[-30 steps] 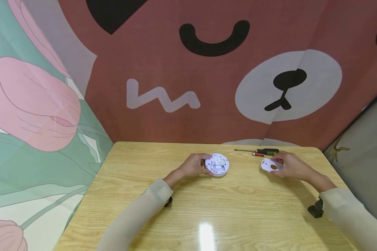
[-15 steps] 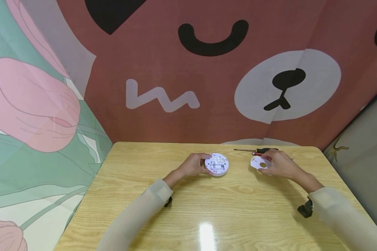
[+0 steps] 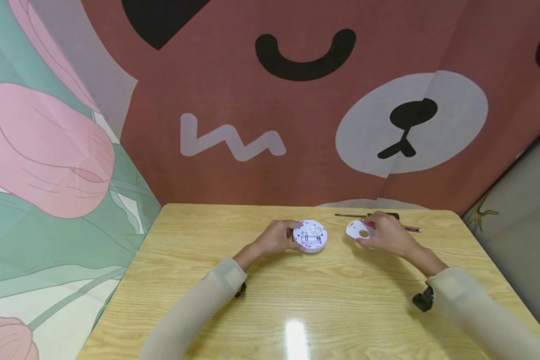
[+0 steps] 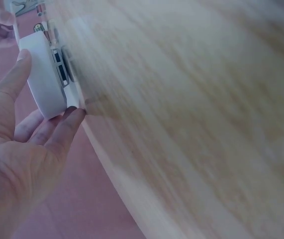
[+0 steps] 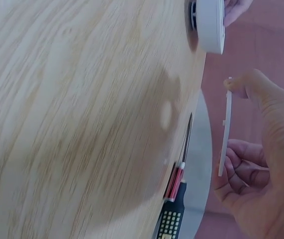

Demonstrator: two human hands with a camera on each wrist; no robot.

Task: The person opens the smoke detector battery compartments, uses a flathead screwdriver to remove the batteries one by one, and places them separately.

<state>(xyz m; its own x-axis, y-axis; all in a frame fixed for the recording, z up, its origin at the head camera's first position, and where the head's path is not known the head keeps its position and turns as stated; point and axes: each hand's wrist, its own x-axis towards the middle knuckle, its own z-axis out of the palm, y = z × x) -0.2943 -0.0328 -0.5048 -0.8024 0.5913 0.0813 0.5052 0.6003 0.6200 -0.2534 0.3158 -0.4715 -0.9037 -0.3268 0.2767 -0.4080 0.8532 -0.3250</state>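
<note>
My left hand [image 3: 279, 236] holds a round white smoke detector [image 3: 311, 237] by its left edge, its back turned up with the open battery bay showing. In the left wrist view the thumb lies on one side of the smoke detector [image 4: 41, 74] and the fingers on the other. To the right, my right hand [image 3: 390, 235] pinches a thin white mounting plate [image 3: 354, 229] with a round hole by its edges, raised off the table. The right wrist view shows this plate [image 5: 226, 127] edge-on between thumb and fingers, apart from the smoke detector.
Behind the right hand lies a screwdriver [image 3: 348, 215] with a black and yellow handle, near the table's back edge. Red batteries [image 5: 174, 183] lie beside it, partly hidden from the head view by the hand. A patterned cloth hangs behind the wooden table [image 3: 261, 295].
My right hand has moved left with the mounting plate, closer to the smoke detector. One red battery has come into view behind the right wrist. The left hand has stayed still.
</note>
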